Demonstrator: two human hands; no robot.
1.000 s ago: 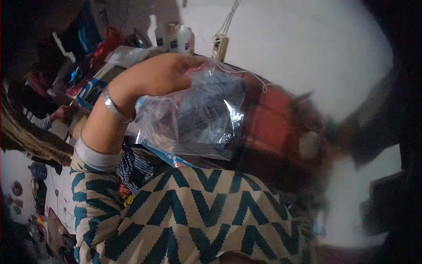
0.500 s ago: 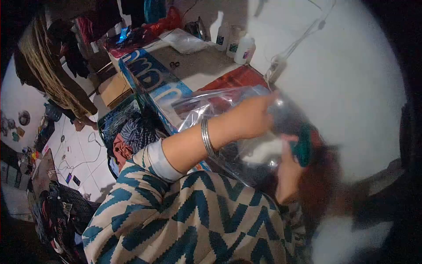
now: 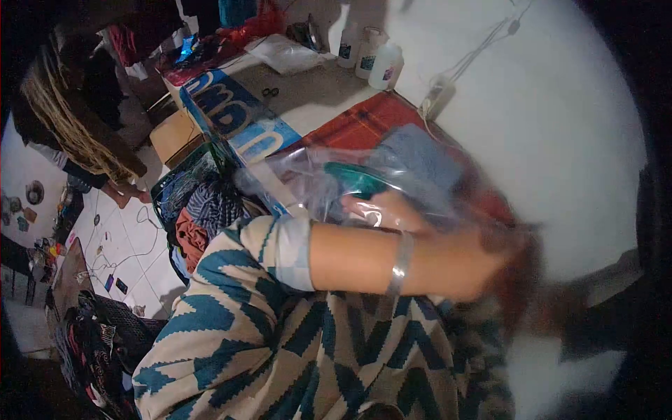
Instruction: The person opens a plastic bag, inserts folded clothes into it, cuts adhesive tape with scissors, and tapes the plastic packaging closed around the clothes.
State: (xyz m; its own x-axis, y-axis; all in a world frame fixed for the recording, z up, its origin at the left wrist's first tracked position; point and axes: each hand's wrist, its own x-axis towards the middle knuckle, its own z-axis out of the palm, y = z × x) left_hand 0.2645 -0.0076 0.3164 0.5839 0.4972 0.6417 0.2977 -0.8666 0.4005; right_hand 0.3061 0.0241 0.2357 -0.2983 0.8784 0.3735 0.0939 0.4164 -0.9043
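Your left hand (image 3: 500,266) is too blurred to tell its hold, while just beyond it your right hand (image 3: 395,213) appears to grasp the green object (image 3: 353,180) within the clear bag (image 3: 299,189), whose film could tear if tugged against that object.

A plain white wall (image 3: 560,119) borders one side of the grey-white table (image 3: 318,98) banded in lettered blue. Glossy white floor tiles (image 3: 129,238) lie on the table's opposite side. Lighting is uneven, dark beyond the table's far end.
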